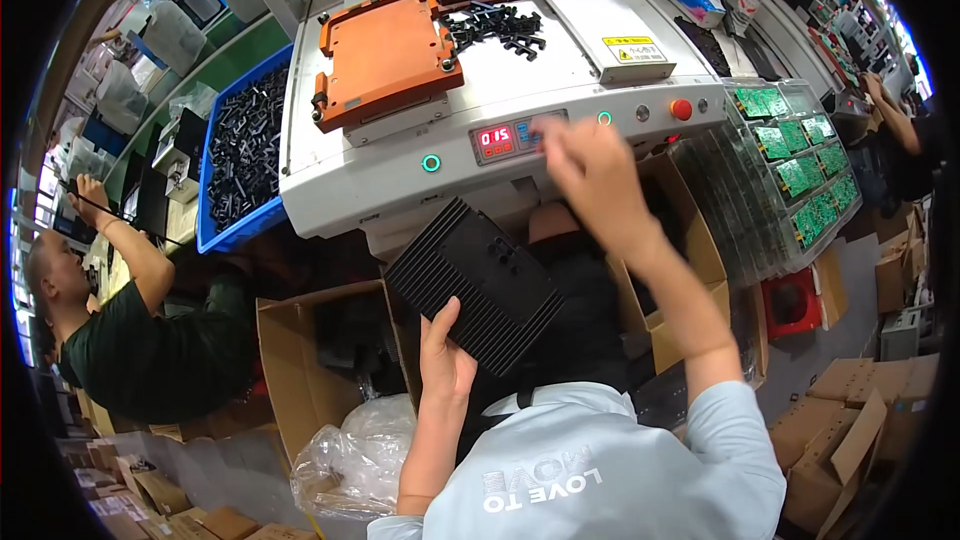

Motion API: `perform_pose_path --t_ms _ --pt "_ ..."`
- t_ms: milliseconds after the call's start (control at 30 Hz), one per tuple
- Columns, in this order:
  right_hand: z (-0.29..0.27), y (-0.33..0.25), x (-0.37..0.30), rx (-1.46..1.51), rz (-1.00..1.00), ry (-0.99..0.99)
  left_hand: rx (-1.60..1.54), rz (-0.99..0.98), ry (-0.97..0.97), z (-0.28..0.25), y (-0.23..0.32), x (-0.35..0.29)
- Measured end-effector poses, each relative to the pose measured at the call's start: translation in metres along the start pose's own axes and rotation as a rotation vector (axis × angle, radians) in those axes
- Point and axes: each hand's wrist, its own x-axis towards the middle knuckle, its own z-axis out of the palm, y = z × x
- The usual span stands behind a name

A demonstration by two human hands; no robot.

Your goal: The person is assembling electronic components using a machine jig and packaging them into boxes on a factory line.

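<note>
My left hand (446,350) is closed on the lower left side of a black ridged housing (478,285), its thumb lying across the ribs. The housing is tilted in front of the machine, with a smooth recessed area and a few small raised posts showing. My right hand (600,180) hovers at the front of the white machine (330,190), close to the control panel (518,137) with its red digits. Its fingers are partly bent and smeared by motion, so whether they touch the panel or hold anything cannot be told.
An orange fixture plate (385,55) and loose black clips (500,28) lie on the machine. On the left stands a blue bin (245,150) of black parts. Green circuit boards (800,175) fill trays on the right. Cardboard boxes (320,380) stand below; a co-worker (150,340) sits left.
</note>
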Motion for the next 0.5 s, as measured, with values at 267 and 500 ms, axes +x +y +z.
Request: perform_pose_path --t_ms 267,500 --pt "0.048 -0.032 -0.104 0.145 0.113 0.175 0.297 0.130 -0.033 0.030 -0.020 -0.013" --pt "0.050 -0.018 -0.118 0.198 0.130 0.159 0.416 0.202 -0.078 0.016 -0.031 -0.014"
